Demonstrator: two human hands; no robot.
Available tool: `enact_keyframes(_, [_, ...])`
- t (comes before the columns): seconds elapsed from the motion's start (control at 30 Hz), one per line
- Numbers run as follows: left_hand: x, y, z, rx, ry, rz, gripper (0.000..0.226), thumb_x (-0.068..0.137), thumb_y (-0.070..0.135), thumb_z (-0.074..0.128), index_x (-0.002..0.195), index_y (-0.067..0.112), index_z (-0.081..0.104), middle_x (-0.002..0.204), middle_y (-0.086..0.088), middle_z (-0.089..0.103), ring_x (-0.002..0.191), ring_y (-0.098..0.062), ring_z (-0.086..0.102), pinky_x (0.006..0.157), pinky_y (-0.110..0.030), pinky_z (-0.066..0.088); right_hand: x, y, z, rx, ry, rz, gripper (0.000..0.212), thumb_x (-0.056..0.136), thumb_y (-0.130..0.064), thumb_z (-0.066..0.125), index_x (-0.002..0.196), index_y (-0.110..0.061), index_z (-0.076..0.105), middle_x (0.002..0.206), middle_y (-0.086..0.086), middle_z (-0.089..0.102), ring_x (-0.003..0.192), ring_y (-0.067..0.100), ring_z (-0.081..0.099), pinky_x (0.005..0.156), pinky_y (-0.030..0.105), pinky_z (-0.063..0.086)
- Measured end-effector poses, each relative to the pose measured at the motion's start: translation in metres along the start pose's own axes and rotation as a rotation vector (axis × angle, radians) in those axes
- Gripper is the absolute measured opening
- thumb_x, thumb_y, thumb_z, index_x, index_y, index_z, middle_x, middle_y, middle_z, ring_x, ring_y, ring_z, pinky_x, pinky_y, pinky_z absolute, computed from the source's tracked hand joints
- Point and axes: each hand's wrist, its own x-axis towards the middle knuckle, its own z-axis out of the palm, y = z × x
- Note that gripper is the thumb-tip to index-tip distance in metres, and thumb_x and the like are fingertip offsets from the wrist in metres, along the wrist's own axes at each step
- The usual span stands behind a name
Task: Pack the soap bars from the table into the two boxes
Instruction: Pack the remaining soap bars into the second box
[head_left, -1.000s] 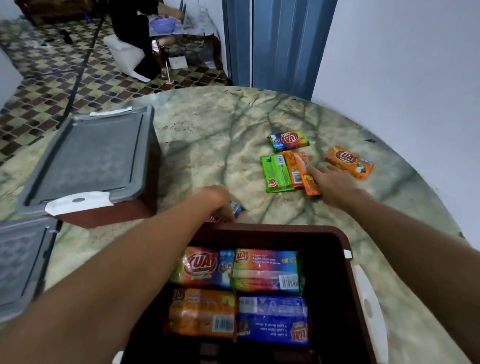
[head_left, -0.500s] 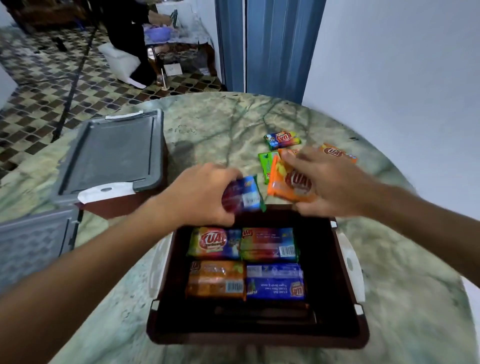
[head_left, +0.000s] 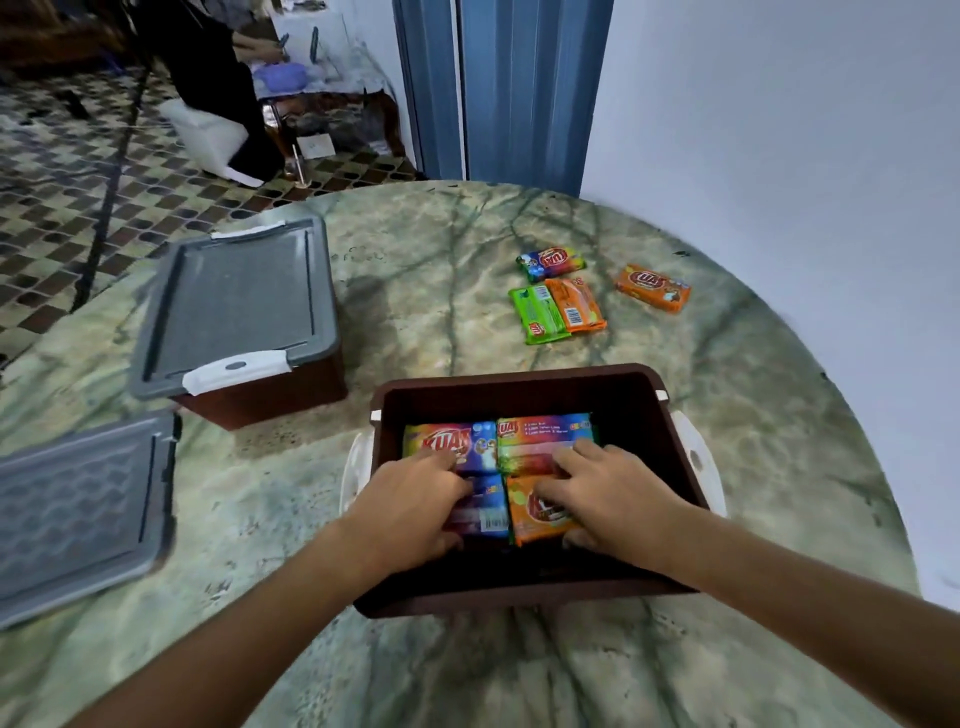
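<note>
Both hands reach into the open brown box (head_left: 519, 384) in front of me. My left hand (head_left: 410, 506) grips a blue-purple soap bar (head_left: 485, 506) and presses it down on the near left. My right hand (head_left: 605, 491) holds an orange soap bar (head_left: 535, 512) beside it on the near right. Two multicoloured bars (head_left: 498, 441) lie at the box's far side. On the table beyond lie several loose bars: a green one (head_left: 535, 314), an orange one (head_left: 576, 304), a multicoloured one (head_left: 550, 262) and another orange one (head_left: 652, 286).
A second brown box with its grey lid on (head_left: 234, 306) stands at the left. A loose grey lid (head_left: 78, 509) lies at the near left edge. The round marble table (head_left: 441, 280) meets a white wall on the right. A person sits far back on the tiled floor.
Both hands lifted a bar off the table, carried it back over the box and lowered it inside; the blue-purple and orange bars now lie over the near row.
</note>
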Motion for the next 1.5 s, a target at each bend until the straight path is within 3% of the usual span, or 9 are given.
enact_keyframes(0.1, [0.003, 0.003, 0.001, 0.077, 0.028, 0.018, 0.049, 0.079, 0.041, 0.067, 0.123, 0.023, 0.058, 0.125, -0.001, 0.051, 0.116, -0.022, 0.049, 0.090, -0.037, 0.046, 0.002, -0.010, 0.000, 0.038, 0.015, 0.029, 0.067, 0.035, -0.047, 0.090, 0.095, -0.025, 0.072, 0.095, 0.006, 0.065, 0.084, 0.027, 0.065, 0.064, 0.039, 0.056])
enact_keyframes(0.2, [0.006, 0.006, 0.005, 0.123, 0.079, 0.018, 0.069, 0.073, 0.049, 0.068, 0.131, 0.021, 0.043, 0.130, -0.006, 0.042, 0.120, -0.026, 0.040, 0.094, -0.041, 0.041, 0.006, -0.005, -0.001, 0.172, 0.021, 0.053, 0.062, 0.066, -0.051, 0.078, 0.120, -0.025, 0.062, 0.117, 0.003, 0.054, 0.111, 0.024, 0.053, 0.090, 0.041, 0.049])
enact_keyframes(0.33, [0.017, 0.013, 0.010, 0.113, 0.107, -0.052, 0.110, 0.059, 0.081, 0.059, 0.142, 0.019, 0.022, 0.135, -0.010, 0.030, 0.120, -0.028, 0.031, 0.093, -0.043, 0.040, 0.002, 0.013, -0.012, 0.960, 0.147, 0.636, 0.057, 0.094, -0.042, 0.053, 0.144, -0.017, 0.037, 0.137, 0.003, 0.038, 0.117, 0.018, 0.049, 0.087, 0.015, 0.046])
enact_keyframes(0.47, [0.027, 0.021, 0.018, 0.169, 0.105, -0.079, 0.126, 0.056, 0.093, 0.043, 0.147, 0.011, 0.012, 0.146, -0.016, 0.022, 0.126, -0.035, 0.028, 0.095, -0.044, 0.041, 0.013, 0.015, 0.001, 1.677, -0.009, 0.981, 0.063, 0.096, -0.042, 0.048, 0.149, -0.023, 0.020, 0.129, 0.007, 0.057, 0.100, 0.022, 0.066, 0.072, 0.033, 0.056])
enact_keyframes(0.53, [0.031, 0.024, 0.024, 0.167, 0.123, -0.080, 0.123, 0.060, 0.094, 0.033, 0.147, 0.008, 0.013, 0.149, -0.019, 0.020, 0.128, -0.038, 0.027, 0.094, -0.046, 0.044, 0.027, 0.013, 0.013, 1.775, -0.012, 1.046, 0.067, 0.092, -0.047, 0.053, 0.147, -0.029, 0.019, 0.121, 0.010, 0.059, 0.099, 0.029, 0.066, 0.082, 0.045, 0.056])
enact_keyframes(0.77, [0.038, 0.018, 0.030, 0.204, 0.194, -0.004, 0.111, 0.071, 0.088, 0.028, 0.143, 0.004, 0.021, 0.143, -0.023, 0.030, 0.120, -0.037, 0.036, 0.084, -0.046, 0.050, 0.044, 0.011, 0.019, 1.901, 0.090, 1.119, 0.075, 0.084, -0.036, 0.061, 0.147, -0.024, 0.023, 0.125, 0.019, 0.058, 0.097, 0.036, 0.067, 0.076, 0.054, 0.057])
enact_keyframes(0.97, [0.037, 0.013, 0.031, 0.318, 0.107, 0.046, 0.133, 0.058, 0.092, 0.043, 0.150, 0.010, -0.008, 0.148, -0.024, 0.020, 0.126, -0.040, 0.028, 0.086, -0.046, 0.050, 0.027, 0.011, 0.009, 1.810, -0.011, 0.912, 0.098, 0.086, -0.007, 0.065, 0.152, -0.034, -0.002, 0.114, 0.014, 0.063, 0.091, 0.030, 0.070, 0.075, 0.045, 0.058])
enact_keyframes(1.13, [0.045, 0.007, 0.030, 0.406, 0.127, 0.130, 0.125, 0.065, 0.079, 0.056, 0.150, 0.009, -0.004, 0.136, -0.023, 0.028, 0.118, -0.037, 0.031, 0.093, -0.047, 0.044, 0.026, 0.002, 0.005, 1.461, -0.178, 0.847, 0.122, 0.082, -0.016, 0.073, 0.142, -0.032, -0.032, 0.124, 0.008, 0.057, 0.107, 0.024, 0.061, 0.097, 0.043, 0.049])
enact_keyframes(1.5, [0.042, 0.006, 0.027, 0.360, 0.137, 0.119, 0.122, 0.063, 0.078, 0.057, 0.149, 0.012, 0.003, 0.133, -0.018, 0.032, 0.115, -0.034, 0.032, 0.094, -0.046, 0.044, 0.028, -0.001, 0.001, 1.380, -0.206, 0.863, 0.122, 0.083, -0.021, 0.072, 0.140, -0.033, -0.035, 0.137, 0.014, 0.048, 0.117, 0.030, 0.055, 0.103, 0.048, 0.043])
